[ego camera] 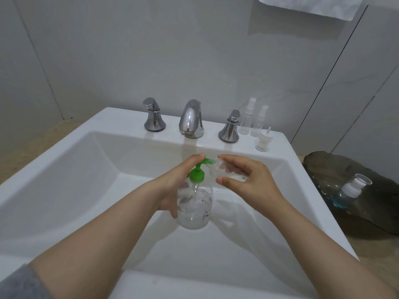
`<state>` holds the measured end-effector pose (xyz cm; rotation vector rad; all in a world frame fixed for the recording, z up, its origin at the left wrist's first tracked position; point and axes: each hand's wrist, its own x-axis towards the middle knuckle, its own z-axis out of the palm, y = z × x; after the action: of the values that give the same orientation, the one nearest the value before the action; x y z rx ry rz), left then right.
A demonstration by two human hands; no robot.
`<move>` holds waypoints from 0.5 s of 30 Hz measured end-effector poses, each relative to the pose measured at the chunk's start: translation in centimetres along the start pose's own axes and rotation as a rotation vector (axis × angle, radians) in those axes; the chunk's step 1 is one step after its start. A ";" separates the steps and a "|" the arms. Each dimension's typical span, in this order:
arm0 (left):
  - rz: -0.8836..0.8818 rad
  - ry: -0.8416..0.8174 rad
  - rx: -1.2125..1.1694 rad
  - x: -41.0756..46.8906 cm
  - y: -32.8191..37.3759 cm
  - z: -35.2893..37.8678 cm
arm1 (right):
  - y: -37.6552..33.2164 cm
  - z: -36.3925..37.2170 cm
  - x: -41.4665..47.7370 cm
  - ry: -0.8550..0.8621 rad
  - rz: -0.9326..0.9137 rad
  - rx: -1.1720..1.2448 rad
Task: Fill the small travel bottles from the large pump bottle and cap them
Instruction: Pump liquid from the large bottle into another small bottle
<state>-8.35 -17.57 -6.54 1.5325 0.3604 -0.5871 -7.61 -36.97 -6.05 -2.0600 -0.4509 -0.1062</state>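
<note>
Grey wall panels back the white rectangular ceramic sink (129, 117), and we work over its basin, towards the back edge. Our left hand (172, 182) is wrapped round the large clear plastic pump bottle (195, 210), forefinger lying on its green pump head (197, 175). Our right hand (248, 180) pinches the small clear travel bottle (222, 171) between thumb and fingers, tilted, its mouth at the green nozzle.

We judge this to be filling under way, early in the task. On the sink's back right corner 2 small clear spray bottles (248, 120) stand capped and look empty. Just in front of them is a loose white spray cap (263, 141), probably for the bottle in hand. On the dark glass tray (367, 212) beside the sink's right edge stands 1 small capped bottle of blue liquid (349, 190); whether it belongs to this job we cannot tell. Clear liquid in clear plastic hides the fill levels, and our fingers cover most of the travel bottle.
</note>
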 end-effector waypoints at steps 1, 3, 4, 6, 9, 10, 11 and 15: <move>0.008 0.001 -0.001 0.0 0.0 0.0 | 0.0 0.0 0.0 0.000 0.002 0.000; 0.017 0.010 -0.004 0.1 0.0 0.1 | 0.0 0.0 0.1 0.000 0.006 -0.007; 0.017 0.013 -0.007 0.2 0.0 0.1 | 0.0 0.0 0.1 0.001 0.006 -0.011; 0.013 0.012 -0.015 0.3 -0.1 0.0 | 0.1 0.1 0.1 0.005 0.005 -0.012; 0.006 0.013 -0.029 0.4 0.0 -0.1 | 0.1 0.1 0.1 0.005 0.005 -0.019; 0.004 0.020 -0.038 0.4 0.0 -0.2 | 0.1 0.1 0.1 0.000 0.008 -0.019; 0.001 0.024 -0.048 0.4 0.0 -0.3 | 0.1 0.1 0.1 -0.006 0.010 -0.019; -0.003 0.014 -0.061 0.8 -0.1 -0.3 | 0.0 0.2 0.1 -0.018 0.019 -0.031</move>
<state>-7.71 -17.33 -7.07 1.4785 0.3876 -0.5630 -7.57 -36.83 -6.13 -2.0964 -0.4439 -0.0835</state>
